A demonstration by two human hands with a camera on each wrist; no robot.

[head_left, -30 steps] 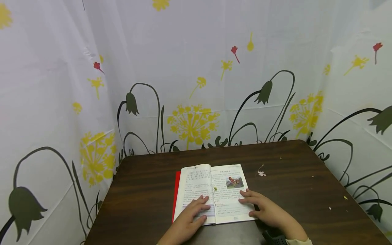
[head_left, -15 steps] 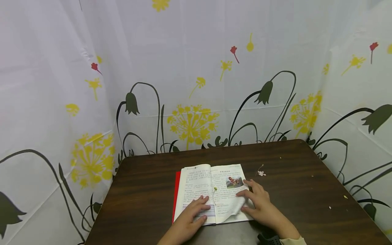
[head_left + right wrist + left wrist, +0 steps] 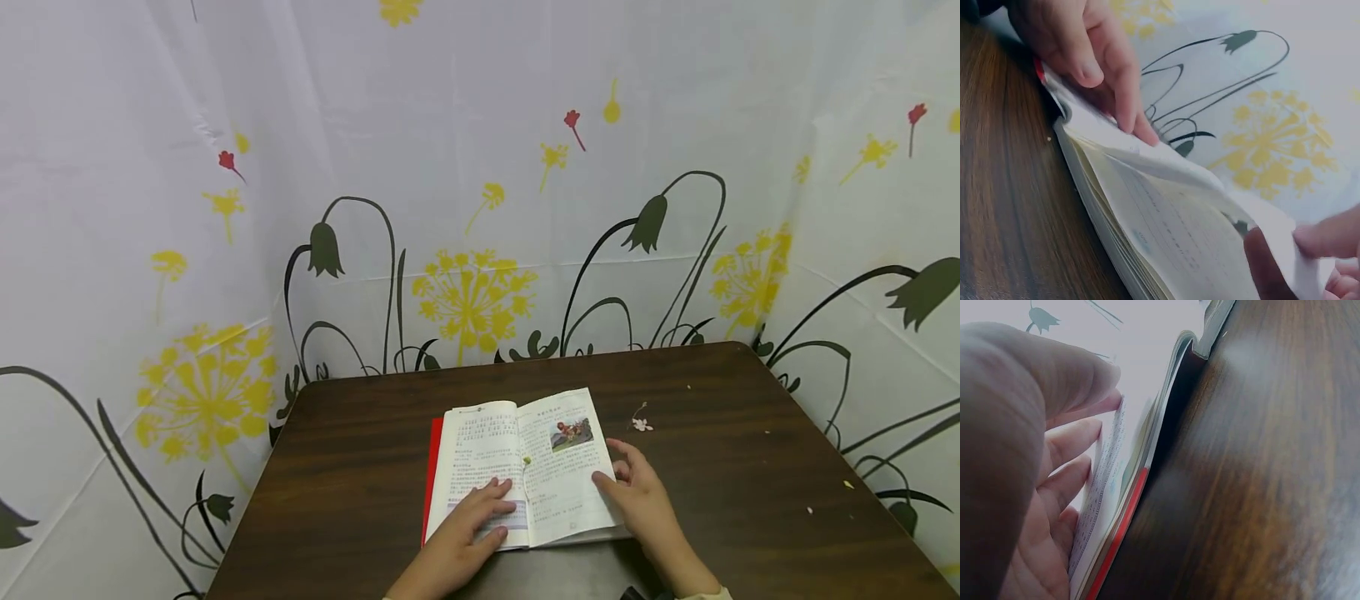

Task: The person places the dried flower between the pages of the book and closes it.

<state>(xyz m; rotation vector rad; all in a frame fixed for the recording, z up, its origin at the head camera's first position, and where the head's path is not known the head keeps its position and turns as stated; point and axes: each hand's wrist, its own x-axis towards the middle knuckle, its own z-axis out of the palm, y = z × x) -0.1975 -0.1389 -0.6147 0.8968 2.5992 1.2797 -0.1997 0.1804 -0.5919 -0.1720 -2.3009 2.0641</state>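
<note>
An open book (image 3: 480, 450) with printed text, a small colour picture and a red cover edge lies on the dark wooden table (image 3: 345, 467). My left hand (image 3: 467, 533) rests on the lower part of the left page, fingers spread and fairly straight. At the right edge, my right hand (image 3: 637, 492) pinches the right page (image 3: 566, 483) between thumb and fingers. That page is lifted off the ones beneath, and the right wrist view shows another printed page (image 3: 1166, 231) under it. A small dried flower (image 3: 527, 461) lies near the book's fold.
A pink-white flower sprig (image 3: 641, 423) lies on the table right of the book. Small petals (image 3: 848, 484) are scattered farther right. Behind the table hangs a white curtain (image 3: 450, 167) printed with flowers.
My right hand, lying on the right page's edge at first, curled the lower corner up and now holds the page raised by its right edge. The left hand has stayed in place.
</note>
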